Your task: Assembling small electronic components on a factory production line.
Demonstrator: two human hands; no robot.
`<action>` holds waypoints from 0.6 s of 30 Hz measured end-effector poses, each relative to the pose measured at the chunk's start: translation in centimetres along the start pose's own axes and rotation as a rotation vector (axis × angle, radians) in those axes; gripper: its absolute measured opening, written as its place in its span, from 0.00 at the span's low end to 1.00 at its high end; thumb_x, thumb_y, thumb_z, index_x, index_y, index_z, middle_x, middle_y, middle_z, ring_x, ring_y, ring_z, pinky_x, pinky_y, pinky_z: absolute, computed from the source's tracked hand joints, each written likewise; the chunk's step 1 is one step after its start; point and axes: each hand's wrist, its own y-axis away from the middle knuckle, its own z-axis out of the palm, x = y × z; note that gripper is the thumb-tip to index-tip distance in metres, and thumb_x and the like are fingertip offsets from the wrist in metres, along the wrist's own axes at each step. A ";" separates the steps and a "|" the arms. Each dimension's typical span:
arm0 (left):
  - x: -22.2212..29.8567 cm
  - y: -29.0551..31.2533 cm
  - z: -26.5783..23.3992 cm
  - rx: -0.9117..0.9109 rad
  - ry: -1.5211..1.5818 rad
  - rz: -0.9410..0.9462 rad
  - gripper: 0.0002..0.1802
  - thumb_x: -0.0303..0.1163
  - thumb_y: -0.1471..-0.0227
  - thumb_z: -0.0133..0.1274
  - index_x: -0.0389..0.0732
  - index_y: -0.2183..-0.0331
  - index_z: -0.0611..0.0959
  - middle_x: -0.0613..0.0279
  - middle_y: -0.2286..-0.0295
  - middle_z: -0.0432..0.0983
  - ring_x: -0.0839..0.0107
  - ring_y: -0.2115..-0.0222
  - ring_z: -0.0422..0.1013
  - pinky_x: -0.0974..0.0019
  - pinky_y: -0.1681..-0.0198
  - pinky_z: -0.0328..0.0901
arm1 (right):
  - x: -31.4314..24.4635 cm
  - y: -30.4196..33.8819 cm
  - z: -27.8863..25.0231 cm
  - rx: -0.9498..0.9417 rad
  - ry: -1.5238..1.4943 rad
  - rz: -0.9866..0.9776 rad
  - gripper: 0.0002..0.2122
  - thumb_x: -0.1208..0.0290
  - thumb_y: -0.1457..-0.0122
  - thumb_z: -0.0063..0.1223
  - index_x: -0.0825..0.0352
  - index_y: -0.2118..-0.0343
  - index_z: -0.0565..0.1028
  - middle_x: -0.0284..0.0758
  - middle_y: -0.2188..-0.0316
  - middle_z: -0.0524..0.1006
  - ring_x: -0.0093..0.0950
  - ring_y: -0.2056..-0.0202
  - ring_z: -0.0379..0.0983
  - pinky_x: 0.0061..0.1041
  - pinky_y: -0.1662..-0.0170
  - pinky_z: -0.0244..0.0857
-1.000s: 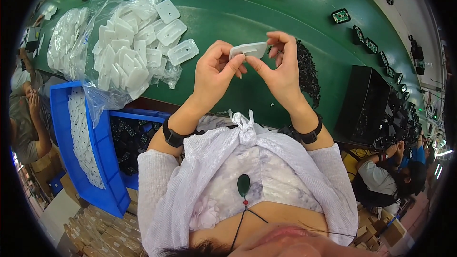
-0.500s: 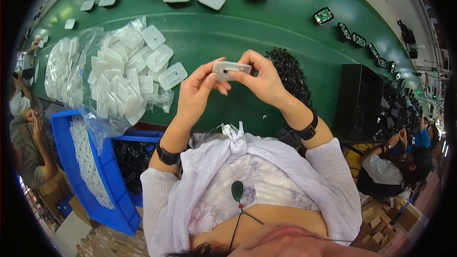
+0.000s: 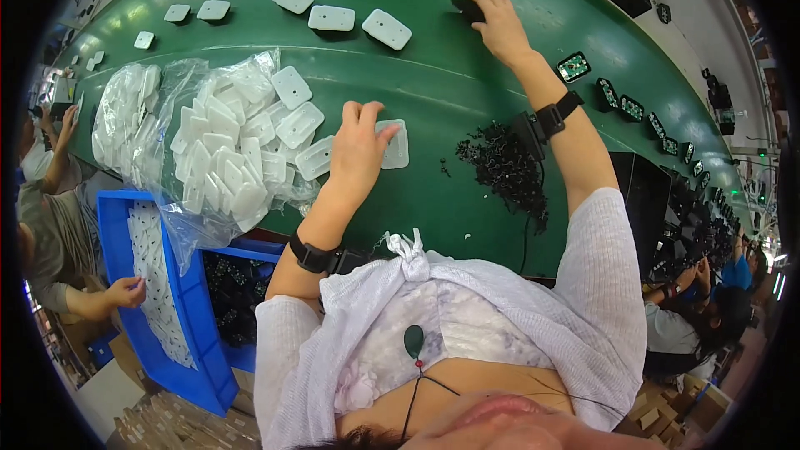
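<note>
My left hand (image 3: 360, 148) rests fingers-down on a white rectangular plastic cover (image 3: 395, 146) lying flat on the green belt (image 3: 433, 83). My right hand (image 3: 497, 21) is stretched far across the belt and closed around a small black part (image 3: 467, 7). A heap of small black clips (image 3: 502, 168) lies between my arms, under the right forearm. Just left of my left hand, a clear bag (image 3: 221, 146) spills several more white covers.
Three white covers (image 3: 333, 18) lie in a row on the far belt, smaller ones (image 3: 196, 12) further left. Black boards with green parts (image 3: 575, 67) run along the right. A blue bin (image 3: 179, 283) sits lower left, with another person's hand (image 3: 127, 292) beside it.
Both hands held one white cover up in front of me. Now the cover lies on the belt under my left hand, and my right hand has reached far out to a black part.
</note>
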 end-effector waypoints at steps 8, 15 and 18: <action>1.2 3.2 -0.1 0.058 -0.279 0.118 0.33 0.32 0.60 0.63 0.34 0.52 0.69 0.52 0.59 0.68 0.54 0.59 0.65 0.54 0.57 0.63 | -0.8 3.3 -3.4 -0.235 -0.348 0.279 0.17 0.66 0.43 0.55 0.61 0.50 0.71 0.39 0.63 0.75 0.30 0.62 0.71 0.27 0.56 0.65; 0.3 1.8 -0.2 0.009 -0.185 0.223 0.31 0.22 0.60 0.58 0.35 0.50 0.70 0.53 0.57 0.70 0.54 0.54 0.65 0.53 0.52 0.61 | -1.9 5.1 -2.7 -0.080 -0.307 0.242 0.18 0.69 0.47 0.60 0.63 0.53 0.75 0.39 0.60 0.77 0.31 0.63 0.75 0.26 0.57 0.68; 1.0 1.4 0.1 0.056 -0.061 0.274 0.33 0.22 0.59 0.58 0.40 0.47 0.70 0.57 0.52 0.70 0.56 0.50 0.64 0.53 0.47 0.59 | -3.0 5.5 -3.0 -0.069 -0.226 0.226 0.18 0.69 0.47 0.60 0.65 0.53 0.74 0.39 0.59 0.78 0.30 0.60 0.75 0.27 0.55 0.67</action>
